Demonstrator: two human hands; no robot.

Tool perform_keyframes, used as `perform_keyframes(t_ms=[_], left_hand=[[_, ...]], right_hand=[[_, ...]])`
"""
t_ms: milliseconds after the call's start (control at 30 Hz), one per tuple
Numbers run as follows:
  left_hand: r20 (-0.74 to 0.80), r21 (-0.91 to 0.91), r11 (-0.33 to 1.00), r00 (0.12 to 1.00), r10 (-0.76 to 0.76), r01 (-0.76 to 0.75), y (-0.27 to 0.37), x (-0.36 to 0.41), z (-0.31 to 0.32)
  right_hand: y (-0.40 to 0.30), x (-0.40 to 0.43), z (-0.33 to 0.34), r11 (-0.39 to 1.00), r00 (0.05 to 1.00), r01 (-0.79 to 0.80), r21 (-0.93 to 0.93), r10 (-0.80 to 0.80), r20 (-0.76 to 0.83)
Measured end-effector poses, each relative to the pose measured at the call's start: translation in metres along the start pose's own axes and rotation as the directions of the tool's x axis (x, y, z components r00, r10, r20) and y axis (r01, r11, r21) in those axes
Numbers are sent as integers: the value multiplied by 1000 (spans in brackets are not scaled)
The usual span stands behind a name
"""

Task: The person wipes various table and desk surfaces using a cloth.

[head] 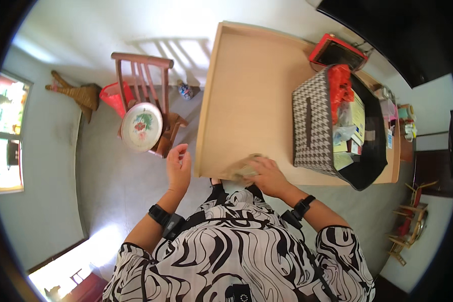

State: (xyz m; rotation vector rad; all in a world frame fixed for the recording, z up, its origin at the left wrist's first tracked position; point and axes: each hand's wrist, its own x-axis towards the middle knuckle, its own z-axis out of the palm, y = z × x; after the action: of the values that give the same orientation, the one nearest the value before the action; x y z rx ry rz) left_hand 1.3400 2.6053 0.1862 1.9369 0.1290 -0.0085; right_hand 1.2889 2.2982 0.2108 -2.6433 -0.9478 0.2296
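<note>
My right hand [268, 175] holds a blurred, greenish-beige cloth [243, 168] against the near edge of a light wooden table [255, 94]. To the left of the table my left hand [179, 170] hangs in the air, fingers partly curled and nothing in them. On the table's right part stands a houndstooth fabric storage box [312, 128] with a black lining. It contains a red plastic bag [339, 88], a clear plastic bag [343, 134] and several small cartons.
A red-framed screen device [338, 53] stands behind the box. Left of the table, a wooden chair [141, 60] carries a round floral enamel tray [141, 127]. Near it are a red bin [115, 98] and a blue-and-white vase [185, 91]. Wooden stools [409, 222] stand far right.
</note>
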Motion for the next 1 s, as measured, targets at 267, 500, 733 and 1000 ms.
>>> perform_keyframes(t_ms=[267,500,733,1000], left_hand=[[677,73,997,732,-75,34,167,29,130],[633,129,984,774,13,-123,213,35,271],[569,330,862,810,144,-385,197,64,226],[303,-91,996,953,12,16,127,165,90]], right_hand=[[16,-147,-10,939,939,-343,28,343,-7],[110,-329,15,-180,-39,-408,895,983,180],[155,-289,-38,-39,126,-348,937,988,88],[143,-106,-23,520,701,-404,753,704,-110]])
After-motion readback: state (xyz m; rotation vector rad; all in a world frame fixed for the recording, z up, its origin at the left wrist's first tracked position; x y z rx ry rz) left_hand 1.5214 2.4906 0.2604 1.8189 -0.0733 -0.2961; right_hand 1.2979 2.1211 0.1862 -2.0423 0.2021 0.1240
